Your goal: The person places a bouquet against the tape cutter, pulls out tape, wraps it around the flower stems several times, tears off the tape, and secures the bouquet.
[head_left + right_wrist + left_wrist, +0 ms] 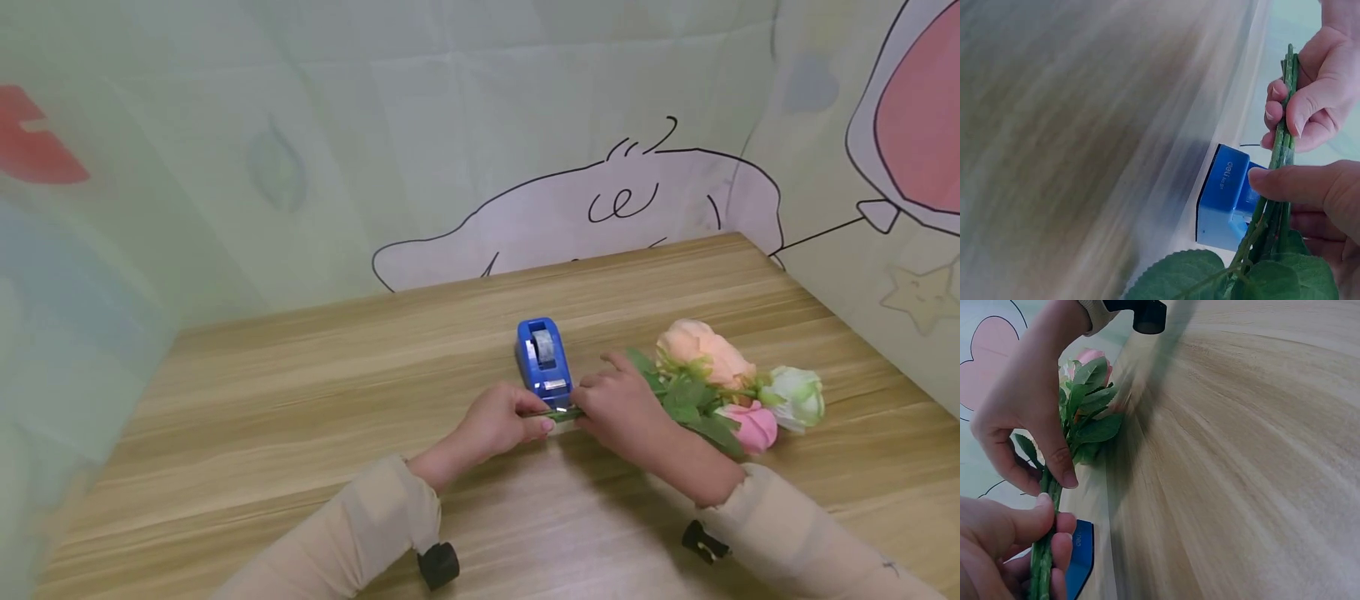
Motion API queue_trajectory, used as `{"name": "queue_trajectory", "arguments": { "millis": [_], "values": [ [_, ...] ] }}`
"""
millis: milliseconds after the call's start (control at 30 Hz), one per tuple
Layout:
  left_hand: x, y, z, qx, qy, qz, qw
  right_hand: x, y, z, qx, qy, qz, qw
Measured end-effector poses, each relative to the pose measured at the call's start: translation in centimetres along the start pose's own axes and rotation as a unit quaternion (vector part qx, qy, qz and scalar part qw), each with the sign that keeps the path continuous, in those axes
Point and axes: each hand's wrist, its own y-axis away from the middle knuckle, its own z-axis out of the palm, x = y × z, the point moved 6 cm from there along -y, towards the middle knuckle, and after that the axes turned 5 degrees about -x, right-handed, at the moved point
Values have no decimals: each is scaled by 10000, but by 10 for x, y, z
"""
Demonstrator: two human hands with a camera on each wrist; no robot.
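Note:
A bunch of artificial roses lies to the right: a peach rose [705, 354], a white-green rose [797, 398] and a pink rose [752, 427]. My left hand [491, 421] grips their green stems [1041, 569] near the cut ends, thumb on one side and fingers curled on the other. Closer to the leaves [686, 400], my right hand [622, 408] pinches the same stems between thumb and fingers. Between the hands, a glossy clear patch [1287, 154] shows on the stems. Just behind them stands a blue tape dispenser [542, 354] with a roll in it.
The wooden table [300, 417] runs back to a printed cloth wall [337, 167] with cartoon drawings. Another cloth wall [862, 292] borders the right side. Black wrist devices [438, 567] hang below both sleeves.

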Motion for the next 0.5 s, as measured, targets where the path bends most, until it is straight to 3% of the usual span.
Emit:
{"name": "queue_trajectory", "arguments": {
  "millis": [333, 500],
  "values": [
    [2, 0, -1, 41, -108, 188, 9998, 2, 1, 4, 83, -535, 2, 9985],
    [1, -1, 2, -137, 314, 159, 9993, 3, 2, 5, 105, -497, 105, 9987]
  ]
}}
